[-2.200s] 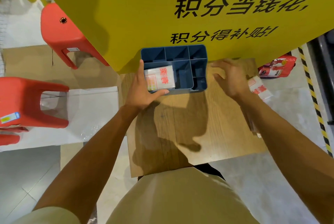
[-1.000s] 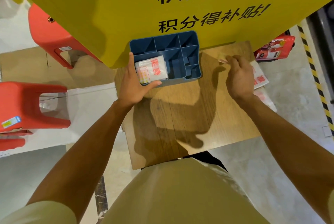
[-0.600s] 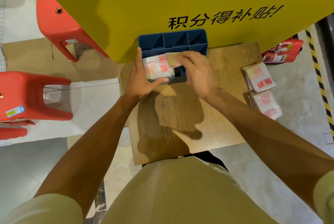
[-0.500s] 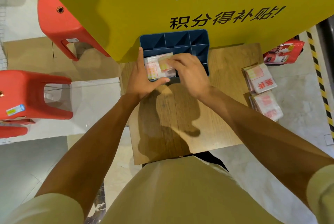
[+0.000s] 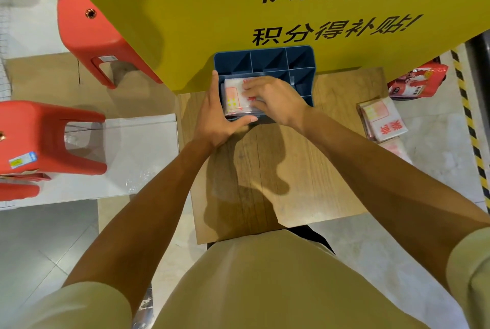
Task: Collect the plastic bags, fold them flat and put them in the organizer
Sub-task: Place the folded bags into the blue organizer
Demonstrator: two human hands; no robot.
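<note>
The folded white plastic bags with red print (image 5: 234, 95) are lying in the near-left compartment of the blue plastic divided organizer (image 5: 265, 63). Your left hand (image 5: 216, 121) is bracing its corner, fingers straight; your right hand (image 5: 275, 100) is pressing flat on them. More bags (image 5: 383, 121) are lying on the wooden tabletop (image 5: 291, 169).

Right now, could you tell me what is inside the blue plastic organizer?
The blue plastic organizer holds folded white plastic bags with red print in its large near-left compartment. The right hand covers part of them; the three back compartments look empty.
</note>
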